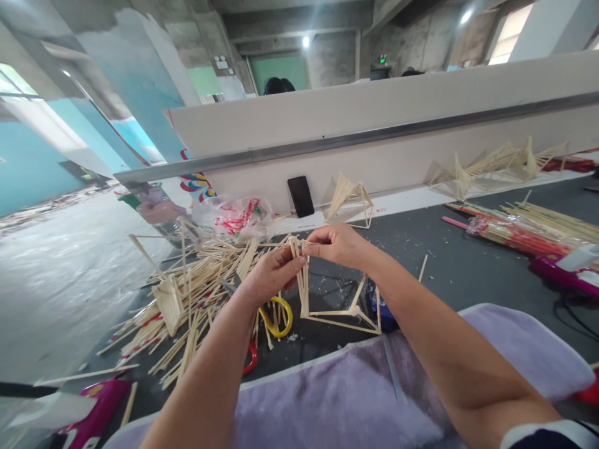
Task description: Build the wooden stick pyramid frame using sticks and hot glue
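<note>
Between my hands stands a frame of thin wooden sticks, with upright sticks on the left and a triangular base reaching right. My left hand pinches the top of the uprights. Closed at the same top corner, my right hand has thumb and forefinger together; whatever lies between the fingertips is too small to make out. Scissors with a yellow handle and a red handle lie beneath my left forearm. A large pile of loose sticks spreads beside my left hand.
A phone leans on the white partition. Finished-looking stick models stand along it. Purple glue guns lie at left and right. Bundled sticks are at right; a purple cloth covers the near edge.
</note>
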Demonstrator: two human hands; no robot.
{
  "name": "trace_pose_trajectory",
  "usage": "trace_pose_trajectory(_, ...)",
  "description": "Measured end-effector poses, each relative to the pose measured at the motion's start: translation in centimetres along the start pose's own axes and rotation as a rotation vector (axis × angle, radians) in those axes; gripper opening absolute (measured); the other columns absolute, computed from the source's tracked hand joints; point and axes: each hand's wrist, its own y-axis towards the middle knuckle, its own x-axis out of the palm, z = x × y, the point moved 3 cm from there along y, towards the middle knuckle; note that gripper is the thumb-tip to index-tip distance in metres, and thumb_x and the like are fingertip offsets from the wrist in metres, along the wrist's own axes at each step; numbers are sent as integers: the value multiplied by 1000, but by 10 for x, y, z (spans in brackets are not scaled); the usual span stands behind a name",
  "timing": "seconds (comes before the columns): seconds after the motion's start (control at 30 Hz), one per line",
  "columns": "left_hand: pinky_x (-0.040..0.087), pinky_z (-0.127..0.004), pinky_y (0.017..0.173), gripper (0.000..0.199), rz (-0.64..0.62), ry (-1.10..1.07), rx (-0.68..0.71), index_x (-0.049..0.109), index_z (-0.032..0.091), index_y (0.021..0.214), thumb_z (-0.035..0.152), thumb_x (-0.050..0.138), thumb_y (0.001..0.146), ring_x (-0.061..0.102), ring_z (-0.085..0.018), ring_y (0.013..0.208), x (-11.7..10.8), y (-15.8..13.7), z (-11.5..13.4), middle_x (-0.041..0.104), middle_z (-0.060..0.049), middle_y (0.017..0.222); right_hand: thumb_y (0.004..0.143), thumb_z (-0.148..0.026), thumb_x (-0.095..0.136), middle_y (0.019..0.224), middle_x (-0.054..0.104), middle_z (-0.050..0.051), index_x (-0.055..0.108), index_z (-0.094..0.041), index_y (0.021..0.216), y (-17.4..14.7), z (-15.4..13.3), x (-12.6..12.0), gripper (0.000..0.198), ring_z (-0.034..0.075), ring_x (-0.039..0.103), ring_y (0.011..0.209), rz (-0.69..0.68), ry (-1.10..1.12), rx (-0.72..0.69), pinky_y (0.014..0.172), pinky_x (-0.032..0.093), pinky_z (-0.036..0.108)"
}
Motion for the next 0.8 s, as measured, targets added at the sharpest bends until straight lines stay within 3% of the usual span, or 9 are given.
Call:
trace_pose_trajectory(0.2, 32, -19, 39, 20, 38, 35, -24, 51, 15, 81, 35, 51, 81, 43, -7, 39, 3, 2, 1, 49, 5, 54, 75, -43, 59, 58, 46, -3, 68, -13, 77, 2, 6, 3, 32, 8, 38, 56, -5, -12, -3, 52, 27, 21)
trace_pose_trajectory(0.43, 33, -19, 45, 15, 323, 249, 43, 54, 18, 84, 28, 56, 73, 43, -7, 45, 2, 1, 12, 50, 5, 58, 75, -46, 59, 60, 50, -2, 69, -12, 78, 5, 9, 2, 35, 9, 41, 58, 9, -27, -4, 53, 27, 21)
trace_pose_trajectory(0.8, 30, -20, 46, 9, 383, 431, 21, 54, 18, 75, 26, 52, 72, 42, -9, 45, 5, 2, 15, 48, 5, 52, 76, -46, 57, 59, 49, -2, 69, -11, 79, 5, 8, 3, 37, 9, 39, 57, 9, -23, -19, 53, 27, 21)
